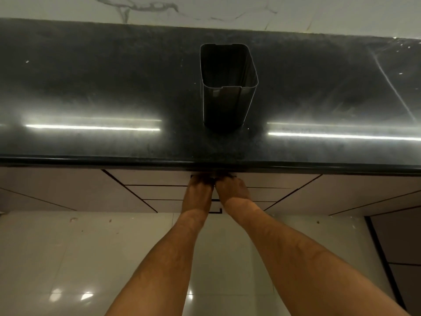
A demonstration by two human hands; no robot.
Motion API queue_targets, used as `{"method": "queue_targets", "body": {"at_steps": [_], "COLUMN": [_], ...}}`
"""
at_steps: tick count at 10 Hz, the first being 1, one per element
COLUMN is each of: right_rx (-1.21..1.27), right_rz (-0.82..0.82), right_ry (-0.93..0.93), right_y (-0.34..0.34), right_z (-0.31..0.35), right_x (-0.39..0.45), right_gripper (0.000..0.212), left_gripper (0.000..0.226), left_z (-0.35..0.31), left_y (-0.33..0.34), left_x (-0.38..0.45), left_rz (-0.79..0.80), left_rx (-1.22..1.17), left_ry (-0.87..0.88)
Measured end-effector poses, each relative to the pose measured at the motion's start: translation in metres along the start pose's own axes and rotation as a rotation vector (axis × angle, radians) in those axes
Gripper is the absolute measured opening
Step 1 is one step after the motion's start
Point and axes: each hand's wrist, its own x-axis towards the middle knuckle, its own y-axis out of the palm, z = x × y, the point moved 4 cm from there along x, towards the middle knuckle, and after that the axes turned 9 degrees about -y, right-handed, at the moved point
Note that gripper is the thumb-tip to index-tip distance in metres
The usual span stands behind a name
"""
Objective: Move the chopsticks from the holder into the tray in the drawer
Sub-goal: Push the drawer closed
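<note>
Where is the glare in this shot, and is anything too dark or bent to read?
Head view: two bright light streaks glare off the dark counter, either side of the holder. Under the counter lip, shadow hides the fingers of the left hand and right hand at the drawer. The wide lens bows the counter edge; the holder's inside is too dark to see.
</note>
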Motion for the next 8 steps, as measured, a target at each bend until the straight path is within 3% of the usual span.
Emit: {"method": "queue_targets", "body": {"at_steps": [2,3,4,5,6,7,8], "right_rx": [0.026,0.037,0.054,0.079,0.099,0.066,-0.028], "right_rz": [-0.052,-0.032,-0.021,0.020,-0.044,-0.123,-0.233], "right_ry": [-0.015,-0.006,-0.005,-0.004,-0.008,-0.055,-0.029], "right_y": [0.002,0.002,0.001,-0.005,-0.009,-0.014,-0.017], "right_z": [0.000,0.001,0.001,0.003,0.007,0.016,0.021], "right_x": [-0.002,-0.003,-0.004,-0.007,-0.019,-0.044,-0.067], "right_gripper": [0.026,0.027,0.033,0.038,0.040,0.035,0.032], "left_gripper": [0.031,0.029,0.014,0.009,0.020,0.039,0.022], "left_z": [0.005,0.009,0.018,0.017,0.022,0.027,0.036], "left_y": [-0.015,-0.011,-0.010,-0.009,-0.019,-0.011,-0.026], "left_x": [-0.003,0.001,0.004,0.010,0.001,-0.020,-0.042], "left_rz": [-0.115,-0.042,0.151,0.254,0.227,0.296,0.125], "left_rx": [-0.155,-0.540,-0.899,-0.951,-0.708,-0.572,-0.502], "left_ry": [-0.049,-0.088,-0.252,-0.350,-0.168,-0.022,-0.017]}}
